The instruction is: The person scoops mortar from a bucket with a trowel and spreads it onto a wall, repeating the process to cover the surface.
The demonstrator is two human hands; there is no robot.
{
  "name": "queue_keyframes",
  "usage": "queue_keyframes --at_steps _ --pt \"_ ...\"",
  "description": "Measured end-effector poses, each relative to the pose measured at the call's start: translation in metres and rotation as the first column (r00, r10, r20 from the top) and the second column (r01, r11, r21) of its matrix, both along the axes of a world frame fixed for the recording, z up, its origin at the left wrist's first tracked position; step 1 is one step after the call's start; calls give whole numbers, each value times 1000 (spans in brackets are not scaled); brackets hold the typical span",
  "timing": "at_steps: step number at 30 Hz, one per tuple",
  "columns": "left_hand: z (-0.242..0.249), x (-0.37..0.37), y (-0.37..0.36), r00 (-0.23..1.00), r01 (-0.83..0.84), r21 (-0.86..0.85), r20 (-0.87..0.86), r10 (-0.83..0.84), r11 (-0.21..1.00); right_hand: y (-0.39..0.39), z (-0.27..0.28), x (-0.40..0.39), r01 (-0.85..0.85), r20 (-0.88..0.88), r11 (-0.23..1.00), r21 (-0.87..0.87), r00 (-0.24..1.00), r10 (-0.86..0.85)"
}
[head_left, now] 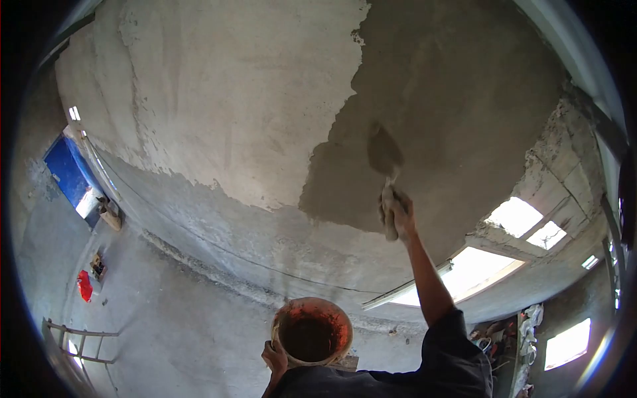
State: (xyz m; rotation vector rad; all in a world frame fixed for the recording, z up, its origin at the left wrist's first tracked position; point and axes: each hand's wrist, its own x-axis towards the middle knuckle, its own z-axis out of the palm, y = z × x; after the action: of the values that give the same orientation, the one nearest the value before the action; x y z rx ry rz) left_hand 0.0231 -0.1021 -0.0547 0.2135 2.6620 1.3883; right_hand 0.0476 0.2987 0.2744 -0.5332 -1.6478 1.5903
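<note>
Overhead, ceiling plastering roughly half done
Right hand [396,211] clenched on trowel [385,156] at wet plaster [458,99]; bare patch [232,86] at 10 o'clock left; left hand [274,358] grips mortar bucket [312,330]

Daylight floods in from the window openings [511,219] at lower right — they are blown out to plain white, with no detail inside. The ceiling [232,99] is evenly lit, its wet patch [451,86] reading darker. A heavy fisheye bend curves every line, and black vignette rings the frame (thickest at the corners). Focus is soft overall — the raised hand [396,211] slightly blurred.
</note>
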Motion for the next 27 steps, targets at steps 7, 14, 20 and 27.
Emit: queue_keyframes --at_steps 7,14,20,27 --pt "2 2 0 998 -41 27 54 40 999 34 125 -37 21 53 960 279 998 -38" --pt "-40 -8 26 990 -5 65 139 -4 998 89 222 -66 317 -208 327 890 922 -326" --pt "-70 -3 31 977 23 53 210 -34 998 90 259 -83 329 -394 -218 919 716 -576" --pt "-101 19 7 949 51 -18 311 -43 999 93 247 -91 121 -292 -266 956 411 -864"
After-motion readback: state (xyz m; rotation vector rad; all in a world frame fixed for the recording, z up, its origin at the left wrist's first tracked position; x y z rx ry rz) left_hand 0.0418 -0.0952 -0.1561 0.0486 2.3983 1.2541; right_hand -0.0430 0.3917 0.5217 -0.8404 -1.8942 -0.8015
